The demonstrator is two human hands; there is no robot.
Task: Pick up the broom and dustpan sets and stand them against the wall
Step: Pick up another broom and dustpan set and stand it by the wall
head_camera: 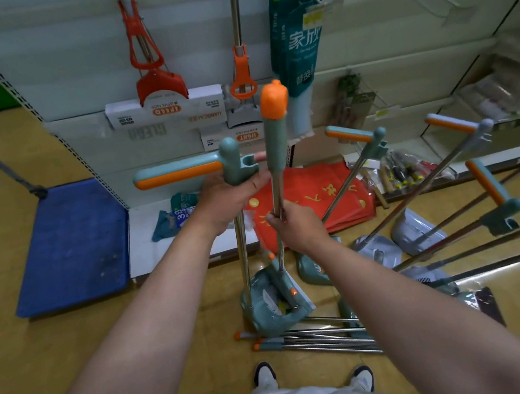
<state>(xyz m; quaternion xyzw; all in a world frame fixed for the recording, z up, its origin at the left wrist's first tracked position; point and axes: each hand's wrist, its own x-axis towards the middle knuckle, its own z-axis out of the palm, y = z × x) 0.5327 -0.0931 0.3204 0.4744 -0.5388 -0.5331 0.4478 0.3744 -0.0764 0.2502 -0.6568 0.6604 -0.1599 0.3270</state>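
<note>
The left hand [224,198] is wrapped around the dustpan handle [180,172] at chest height, arm extended. Just beside it, the broom pole [277,175] is gripped upright by the right hand [295,225], above the dustpan [275,306] on the floor [90,348].

Both bare arms are reaching forward and down, elbows slightly bent. The left hand [224,201] is sitting higher, fingers curling round in a closed grasp, back of the hand facing up. The right hand [298,225] is sitting just below and beside it, fist closing tight, thumb pressing upward along its grip.
</note>
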